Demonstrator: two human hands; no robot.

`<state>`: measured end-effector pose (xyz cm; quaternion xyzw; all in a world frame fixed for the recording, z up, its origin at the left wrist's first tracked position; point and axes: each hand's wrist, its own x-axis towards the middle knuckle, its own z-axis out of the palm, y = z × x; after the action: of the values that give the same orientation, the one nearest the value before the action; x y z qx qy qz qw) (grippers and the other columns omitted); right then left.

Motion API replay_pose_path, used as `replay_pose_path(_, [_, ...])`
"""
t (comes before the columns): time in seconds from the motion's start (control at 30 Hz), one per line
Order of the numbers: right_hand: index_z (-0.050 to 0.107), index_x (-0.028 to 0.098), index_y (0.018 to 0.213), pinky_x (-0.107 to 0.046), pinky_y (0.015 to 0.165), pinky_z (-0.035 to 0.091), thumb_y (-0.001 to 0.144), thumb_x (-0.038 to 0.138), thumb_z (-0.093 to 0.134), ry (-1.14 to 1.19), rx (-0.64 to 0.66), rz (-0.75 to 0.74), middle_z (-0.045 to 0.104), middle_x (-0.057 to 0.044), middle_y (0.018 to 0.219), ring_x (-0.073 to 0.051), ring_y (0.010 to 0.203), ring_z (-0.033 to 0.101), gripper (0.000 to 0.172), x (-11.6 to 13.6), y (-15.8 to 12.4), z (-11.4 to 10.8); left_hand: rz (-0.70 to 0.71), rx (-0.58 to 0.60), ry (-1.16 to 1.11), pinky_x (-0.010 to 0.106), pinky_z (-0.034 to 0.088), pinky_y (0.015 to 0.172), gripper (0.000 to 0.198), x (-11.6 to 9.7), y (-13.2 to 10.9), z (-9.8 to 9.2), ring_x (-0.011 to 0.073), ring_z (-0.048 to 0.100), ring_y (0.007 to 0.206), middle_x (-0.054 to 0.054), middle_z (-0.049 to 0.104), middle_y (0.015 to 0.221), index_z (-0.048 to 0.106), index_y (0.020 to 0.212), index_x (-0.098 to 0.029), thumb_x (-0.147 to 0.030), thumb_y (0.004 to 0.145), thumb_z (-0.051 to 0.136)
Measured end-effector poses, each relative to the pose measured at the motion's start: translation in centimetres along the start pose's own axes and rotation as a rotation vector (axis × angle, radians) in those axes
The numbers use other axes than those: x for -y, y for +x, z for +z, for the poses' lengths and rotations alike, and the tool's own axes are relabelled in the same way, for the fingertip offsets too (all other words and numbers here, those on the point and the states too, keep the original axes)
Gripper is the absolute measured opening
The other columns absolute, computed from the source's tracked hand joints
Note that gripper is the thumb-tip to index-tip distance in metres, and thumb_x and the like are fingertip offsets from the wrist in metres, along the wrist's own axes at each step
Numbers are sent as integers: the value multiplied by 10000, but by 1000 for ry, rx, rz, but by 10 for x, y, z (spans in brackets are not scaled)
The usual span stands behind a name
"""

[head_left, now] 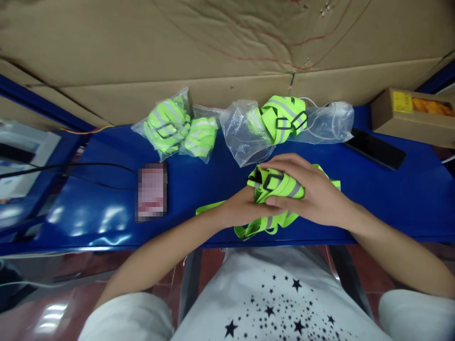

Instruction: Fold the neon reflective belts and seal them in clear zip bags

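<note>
So there's a roll of neon yellow-green webbing with a grey stripe and black rectangular buckle (280, 184) sitting between both hands, near the front edge of a glossy blue tabletop (103, 208). The right hand (316, 189) is curled over the roll's top and side, and the left hand (238, 208) grips it from the left and below, some fingers hidden. Loose neon strap (273, 224) trails underneath. Behind that, a neon bundle with two black buckles (282, 118) lies among clear plastic bags (243, 132), with two bagged neon bundles (167, 125) to its left. A black smartphone (377, 149) lies off right, near a brown cardboard box (408, 118).
</note>
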<state>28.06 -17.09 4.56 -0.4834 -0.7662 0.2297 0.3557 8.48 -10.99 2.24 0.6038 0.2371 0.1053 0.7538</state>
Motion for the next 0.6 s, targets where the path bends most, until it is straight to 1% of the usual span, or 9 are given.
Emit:
replay_pose_path(0.07, [669, 285, 1330, -437, 1006, 581, 910, 470, 761, 143, -91, 108, 705, -72, 1314, -293, 1195, 685, 469, -2, 3, -2, -78, 59, -140, 372, 557, 925, 380, -3, -3, 4, 243, 711, 1005, 95, 769, 1038, 733, 1080, -120, -363, 801, 821])
replay_pose_path(0.1, [690, 286, 1291, -408, 938, 605, 891, 466, 781, 210, -138, 170, 728, -54, 1273, -276, 1117, 714, 447, -3, 5, -2, -115, 94, -199, 353, 556, 908, 405, -6, -4, 5, 231, 716, 998, 104, 770, 1065, 730, 1108, -122, -352, 794, 840])
replay_pose_path(0.17, [714, 291, 1237, -332, 744, 617, 858, 471, 809, 331, -219, 295, 761, -21, 1170, -218, 890, 744, 430, -3, 6, -2, -157, 154, -242, 333, 548, 896, 459, -12, -9, 8, 214, 719, 984, 107, 773, 1082, 719, 1169, -127, -316, 779, 869])
replay_pose_path(0.23, [725, 299, 1190, -271, 545, 550, 840, 495, 818, 440, -264, 393, 773, 13, 1009, -150, 634, 686, 412, -1, 6, 1, -175, 178, -230, 331, 545, 892, 519, -18, -12, 8, 199, 717, 939, 87, 777, 1026, 700, 1224, -131, -292, 766, 884])
replay_pose_path(0.3, [726, 307, 1160, -246, 443, 478, 829, 518, 821, 522, -295, 457, 755, 41, 880, -119, 501, 612, 403, 1, 5, 5, -187, 171, -207, 328, 543, 890, 533, -23, -15, 6, 189, 710, 902, 66, 772, 970, 698, 1230, -126, -294, 761, 888])
replay_pose_path(0.37, [721, 306, 1143, -250, 469, 502, 818, 520, 832, 567, -366, 479, 757, 39, 876, -137, 551, 655, 405, 3, 5, 7, -185, 176, -163, 312, 544, 870, 465, -26, -16, 3, 182, 699, 889, 60, 761, 954, 720, 1156, -110, -302, 765, 883])
replay_pose_path(0.47, [714, 279, 1109, -293, 643, 591, 854, 519, 799, 688, -475, 504, 790, -9, 1033, -199, 805, 759, 361, 1, 8, 2, -110, 269, -132, 295, 547, 860, 326, -26, -15, 0, 174, 691, 898, 63, 749, 968, 730, 1045, -96, -273, 798, 849])
replay_pose_path(0.53, [728, 251, 1082, -318, 745, 610, 895, 524, 753, 809, -460, 550, 795, -50, 1120, -231, 948, 774, 332, -1, 11, -5, -46, 293, -154, 298, 546, 881, 246, -25, -15, -2, 173, 695, 903, 64, 745, 961, 725, 990, -93, -291, 861, 795])
replay_pose_path(0.6, [754, 232, 1063, -332, 807, 618, 911, 522, 733, 920, -387, 613, 803, -68, 1121, -250, 1012, 774, 328, -2, 14, -11, -10, 269, -150, 300, 547, 884, 244, -22, -14, -3, 175, 700, 897, 67, 748, 934, 722, 959, -93, -334, 925, 734])
